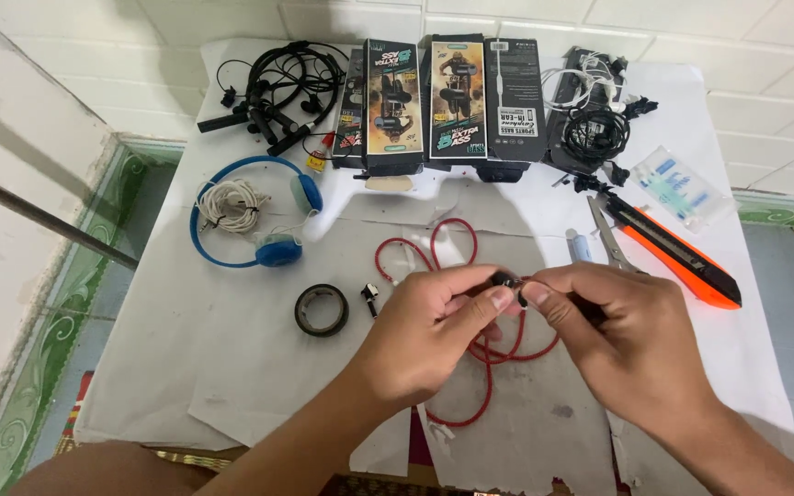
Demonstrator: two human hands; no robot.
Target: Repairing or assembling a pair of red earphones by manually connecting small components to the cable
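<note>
My left hand and my right hand meet over the middle of the table. Together they pinch a small black earbud piece at the end of a red earphone cable. The red cable loops on the white paper behind my hands and hangs in a curve below them. A small black plug lies just left of my left hand.
A roll of black tape and blue headphones with a white cord lie at left. Black earphone boxes stand at the back, between black cables and more earphones. Scissors and an orange-black cutter lie at right.
</note>
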